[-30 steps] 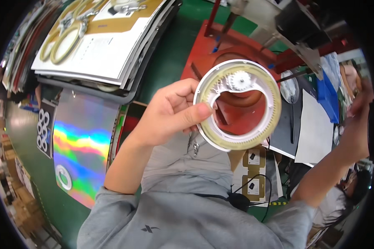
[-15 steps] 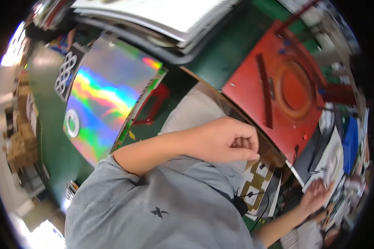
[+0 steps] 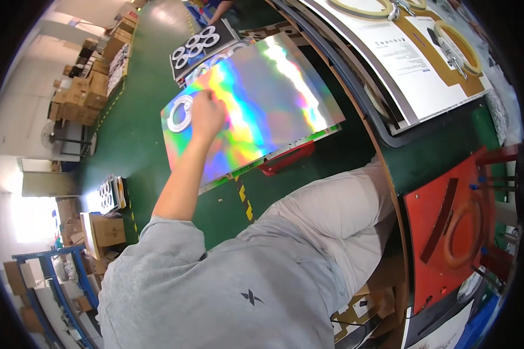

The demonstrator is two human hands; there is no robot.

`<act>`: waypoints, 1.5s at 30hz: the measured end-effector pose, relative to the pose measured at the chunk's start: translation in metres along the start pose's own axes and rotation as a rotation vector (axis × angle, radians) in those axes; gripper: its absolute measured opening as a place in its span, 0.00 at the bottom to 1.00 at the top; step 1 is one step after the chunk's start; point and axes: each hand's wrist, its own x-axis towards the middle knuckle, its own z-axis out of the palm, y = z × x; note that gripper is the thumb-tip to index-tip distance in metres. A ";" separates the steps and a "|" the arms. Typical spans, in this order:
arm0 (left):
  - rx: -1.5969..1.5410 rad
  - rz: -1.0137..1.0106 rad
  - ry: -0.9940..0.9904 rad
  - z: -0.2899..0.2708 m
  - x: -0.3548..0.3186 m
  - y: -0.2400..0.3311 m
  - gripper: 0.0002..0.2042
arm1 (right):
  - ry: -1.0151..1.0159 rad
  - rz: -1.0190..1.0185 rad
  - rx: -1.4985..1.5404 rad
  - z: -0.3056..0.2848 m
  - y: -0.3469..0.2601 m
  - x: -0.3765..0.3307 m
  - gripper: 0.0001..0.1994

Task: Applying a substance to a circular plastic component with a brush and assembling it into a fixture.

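My left hand (image 3: 208, 116) is stretched out over a shiny rainbow holographic sheet (image 3: 273, 99). Its fingers are curled in, and whatever they may hold is hidden behind the back of the hand. Right beside it, along the sheet's left edge, lies a white ring (image 3: 180, 114); whether the fingers touch the ring I cannot tell. The sheet tops a flat stack resting on a red stool (image 3: 288, 160). My right hand is out of view.
To the right, a green-topped bench carries a red plate (image 3: 445, 232) with a round recess and printed white sheets (image 3: 402, 58) with yellowish hoops. Behind the stack is a black board (image 3: 201, 49) with white rings, near another person's arm (image 3: 220, 10). Cartons (image 3: 81, 87) line the left.
My view has turned left. My left hand has moved from in front of my body out to the holographic sheet, beside the white ring. My right hand has left the picture.
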 end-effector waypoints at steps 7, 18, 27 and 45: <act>0.383 -0.369 -0.170 -0.031 -0.024 -0.050 0.26 | 0.631 0.048 0.004 0.175 -0.089 -0.051 0.18; -0.898 -0.009 -0.645 -0.145 0.008 0.136 0.16 | 0.600 -0.113 -0.139 0.208 -0.075 -0.057 0.18; -1.782 0.415 -0.972 -0.126 -0.049 0.329 0.17 | 0.602 -0.010 -0.159 0.161 -0.055 -0.057 0.18; -1.177 1.310 -0.688 -0.085 -0.100 0.430 0.17 | 0.578 -0.020 -0.130 0.172 -0.062 -0.068 0.17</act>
